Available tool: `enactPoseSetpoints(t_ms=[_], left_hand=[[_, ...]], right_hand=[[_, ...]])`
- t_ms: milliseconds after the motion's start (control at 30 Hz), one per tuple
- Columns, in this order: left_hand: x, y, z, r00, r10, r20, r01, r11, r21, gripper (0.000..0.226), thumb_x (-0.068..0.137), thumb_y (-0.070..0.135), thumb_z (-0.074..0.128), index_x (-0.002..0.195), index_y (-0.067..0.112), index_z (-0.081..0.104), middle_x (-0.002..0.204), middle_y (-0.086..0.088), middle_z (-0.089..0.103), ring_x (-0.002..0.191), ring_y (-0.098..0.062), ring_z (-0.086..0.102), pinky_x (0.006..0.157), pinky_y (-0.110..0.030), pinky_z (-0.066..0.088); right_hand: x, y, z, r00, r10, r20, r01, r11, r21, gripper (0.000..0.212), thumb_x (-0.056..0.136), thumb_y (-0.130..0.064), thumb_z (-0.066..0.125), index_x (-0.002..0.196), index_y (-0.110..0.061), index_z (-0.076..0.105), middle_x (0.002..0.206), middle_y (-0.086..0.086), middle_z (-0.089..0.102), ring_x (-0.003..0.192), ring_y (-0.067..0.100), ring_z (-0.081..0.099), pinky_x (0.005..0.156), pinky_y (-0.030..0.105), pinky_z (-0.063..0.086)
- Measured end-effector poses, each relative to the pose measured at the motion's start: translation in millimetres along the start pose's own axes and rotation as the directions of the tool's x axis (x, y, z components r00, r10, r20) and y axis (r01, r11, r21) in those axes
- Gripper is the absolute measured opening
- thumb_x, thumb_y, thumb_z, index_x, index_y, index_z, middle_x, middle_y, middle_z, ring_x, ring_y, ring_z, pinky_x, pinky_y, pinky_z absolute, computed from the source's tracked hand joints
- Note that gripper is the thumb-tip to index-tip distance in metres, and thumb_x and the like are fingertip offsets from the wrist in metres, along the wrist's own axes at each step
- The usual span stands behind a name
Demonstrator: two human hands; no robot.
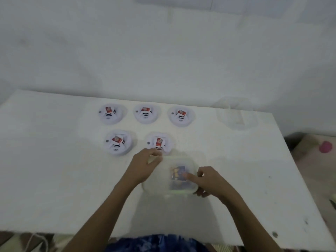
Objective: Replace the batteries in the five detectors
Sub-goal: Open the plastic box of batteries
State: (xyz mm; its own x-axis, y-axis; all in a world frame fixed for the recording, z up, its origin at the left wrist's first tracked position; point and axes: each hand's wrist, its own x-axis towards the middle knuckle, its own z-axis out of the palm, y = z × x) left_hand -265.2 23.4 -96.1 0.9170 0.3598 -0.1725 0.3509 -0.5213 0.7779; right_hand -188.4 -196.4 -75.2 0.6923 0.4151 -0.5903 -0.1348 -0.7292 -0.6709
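Note:
Several white round detectors lie on the white table (pixel 54 179), each with a red battery on top: three in a back row, from the left one (pixel 111 113) to the right one (pixel 181 115), and two in front (pixel 118 142) (pixel 159 142). A clear plastic box (pixel 170 174) holding blue batteries (pixel 179 174) sits just in front of the front right detector. My left hand (pixel 143 166) grips the box's left rim. My right hand (pixel 209 180) holds the box's right side, its index finger pointing onto the lid above the batteries.
A second clear plastic container (pixel 236 113) stands at the table's back right. A pale wall rises behind the table. Off the right edge lies a patterned floor with a pink object (pixel 325 146). A cable (pixel 38 240) lies below the near left edge.

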Motion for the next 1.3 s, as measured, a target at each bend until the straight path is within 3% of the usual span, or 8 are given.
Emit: enactPoseSetpoints(t_ms=[100, 267, 333, 433, 667, 933, 1133, 1300], left_hand=[[-16.9, -16.0, -3.4, 0.987, -0.126, -0.102, 0.112, 0.985, -0.131, 0.022, 0.086, 0.038, 0.062, 0.106, 0.029, 0.064, 0.104, 0.010, 0.065, 0.095, -0.007, 0.059, 0.082, -0.022, 0.042], [-42.4, -30.5, -4.2, 0.933, -0.360, 0.013, 0.326, 0.826, -0.460, 0.035, 0.081, 0.052, 0.064, 0.103, 0.025, 0.062, 0.100, 0.001, 0.066, 0.090, -0.016, 0.066, 0.069, -0.037, 0.060], [-46.7, -30.7, -5.1, 0.922, -0.382, 0.061, 0.355, 0.771, -0.528, 0.034, 0.082, 0.049, 0.065, 0.100, 0.021, 0.063, 0.098, -0.005, 0.067, 0.090, -0.021, 0.066, 0.066, -0.037, 0.060], [-49.3, -28.7, -8.6, 0.923, -0.373, 0.089, 0.350, 0.722, -0.596, 0.028, 0.084, 0.042, 0.065, 0.097, 0.017, 0.064, 0.094, -0.010, 0.069, 0.084, -0.023, 0.068, 0.060, -0.033, 0.058], [-43.0, -34.4, -14.1, 0.935, -0.318, 0.157, 0.346, 0.721, -0.601, 0.030, 0.082, 0.040, 0.067, 0.100, 0.016, 0.065, 0.094, -0.010, 0.072, 0.087, -0.030, 0.069, 0.066, -0.038, 0.059], [-36.4, -39.3, -14.9, 0.947, -0.256, 0.194, 0.321, 0.760, -0.565, 0.033, 0.084, 0.039, 0.065, 0.105, 0.014, 0.061, 0.091, -0.008, 0.074, 0.083, -0.026, 0.070, 0.070, -0.040, 0.058], [-35.5, -40.3, -13.3, 0.948, -0.261, 0.182, 0.319, 0.772, -0.550, 0.031, 0.085, 0.038, 0.065, 0.104, 0.013, 0.061, 0.089, -0.008, 0.074, 0.081, -0.026, 0.070, 0.070, -0.042, 0.058], [-34.1, -40.8, -15.2, 0.967, -0.248, 0.055, 0.242, 0.831, -0.501, 0.026, 0.082, 0.035, 0.070, 0.096, 0.015, 0.063, 0.093, -0.007, 0.071, 0.084, -0.025, 0.069, 0.061, -0.042, 0.060]], right_hand=[[-0.7, 4.0, 12.5, 1.000, 0.000, -0.014, 0.002, 0.995, 0.100, 0.051, 0.075, -0.055, 0.071, 0.068, -0.013, 0.042, 0.061, 0.007, 0.064, 0.064, 0.026, 0.071, 0.054, 0.029, 0.052], [3.9, 11.3, 17.8, 0.997, -0.038, -0.069, 0.040, 0.999, 0.027, 0.055, 0.072, -0.062, 0.069, 0.068, -0.015, 0.041, 0.065, 0.001, 0.057, 0.060, 0.019, 0.061, 0.055, 0.029, 0.048], [6.1, 15.0, 21.5, 0.990, -0.092, -0.103, 0.092, 0.996, -0.005, 0.052, 0.070, -0.064, 0.069, 0.081, -0.016, 0.053, 0.079, 0.001, 0.062, 0.072, 0.022, 0.063, 0.062, 0.033, 0.052], [2.0, 14.4, 27.2, 0.990, -0.111, -0.090, 0.125, 0.976, 0.177, 0.044, 0.076, -0.050, 0.074, 0.099, -0.015, 0.058, 0.093, 0.004, 0.066, 0.086, 0.022, 0.067, 0.067, 0.033, 0.058], [-1.3, 21.7, 32.2, 0.995, -0.102, 0.000, 0.094, 0.921, 0.377, 0.044, 0.078, -0.042, 0.074, 0.107, -0.011, 0.061, 0.100, 0.007, 0.071, 0.092, 0.025, 0.070, 0.079, 0.044, 0.059], [-1.9, 25.8, 30.3, 0.993, -0.112, 0.028, 0.083, 0.864, 0.497, 0.030, 0.090, -0.038, 0.062, 0.083, -0.009, 0.057, 0.098, 0.013, 0.071, 0.096, 0.034, 0.068, 0.085, 0.044, 0.056], [6.1, 24.2, 23.9, 0.984, -0.111, 0.141, 0.021, 0.852, 0.523, 0.036, 0.090, -0.033, 0.062, 0.119, -0.011, 0.062, 0.113, 0.009, 0.069, 0.105, 0.030, 0.065, 0.091, 0.047, 0.053], [5.3, 17.1, 17.3, 0.987, -0.148, 0.059, 0.105, 0.881, 0.461, 0.027, 0.086, -0.026, 0.068, 0.108, -0.011, 0.067, 0.102, 0.010, 0.073, 0.094, 0.030, 0.069, 0.083, 0.049, 0.057]])
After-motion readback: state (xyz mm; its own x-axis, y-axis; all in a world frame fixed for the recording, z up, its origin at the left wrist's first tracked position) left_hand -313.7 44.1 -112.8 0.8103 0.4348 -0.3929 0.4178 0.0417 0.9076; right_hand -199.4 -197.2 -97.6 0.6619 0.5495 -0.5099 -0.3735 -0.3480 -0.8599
